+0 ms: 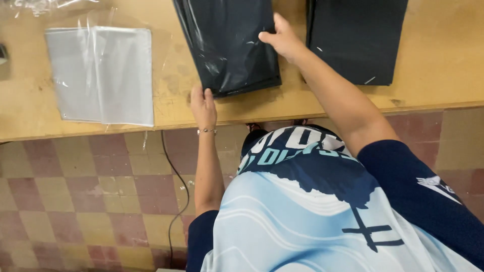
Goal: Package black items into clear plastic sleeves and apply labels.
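bagged dark garment (227, 45): glossy plastic | table (438, 65): worn matt wood | clear bags (101, 75): shiny film
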